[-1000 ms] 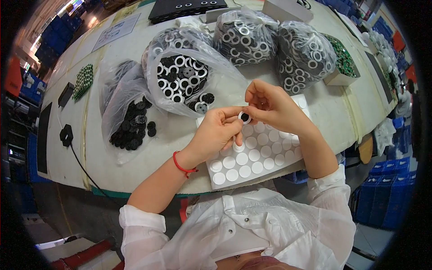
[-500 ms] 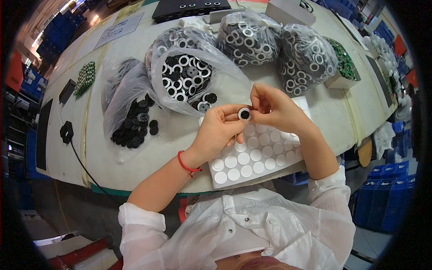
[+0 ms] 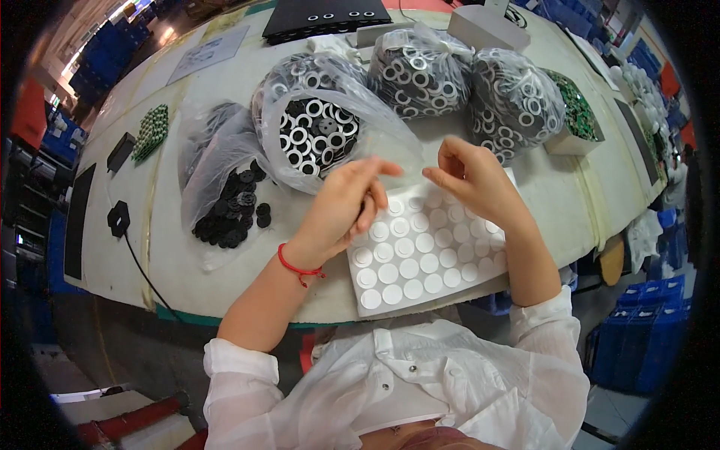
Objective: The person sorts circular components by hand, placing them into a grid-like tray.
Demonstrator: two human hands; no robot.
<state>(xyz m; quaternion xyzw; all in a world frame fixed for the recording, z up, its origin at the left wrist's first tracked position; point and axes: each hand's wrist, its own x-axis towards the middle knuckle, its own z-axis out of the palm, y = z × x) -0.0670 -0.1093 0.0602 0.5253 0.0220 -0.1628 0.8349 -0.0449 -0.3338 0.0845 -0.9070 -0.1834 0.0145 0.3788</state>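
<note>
My left hand [image 3: 341, 202], with a red string bracelet on its wrist, hovers over the left edge of a sheet of round white stickers [image 3: 409, 268]. Its forefinger points out to the right, the other fingers bend loosely down, and no part shows in it. Over the sheet's far right side is my right hand [image 3: 480, 184], fingers curled in toward the thumb; anything between them is hidden. Just beyond my left hand, an opened clear bag [image 3: 390, 139] holds black discs with white rings [image 3: 298, 136]. A spill of plain black toothed discs [image 3: 229, 217] lies farther left.
Two tied bags of ringed discs [image 3: 420, 75] [image 3: 514, 101] stand at the back, beside a box of green circuit boards [image 3: 574, 112]. A black case [image 3: 322, 16] lies at the far edge. On the left are a black hexagonal piece with a cable [image 3: 118, 219] and green-white strips [image 3: 151, 132].
The ringed disc between my fingertips is no longer visible. My hands have drawn apart, the left one moving left and its forefinger straightening.
</note>
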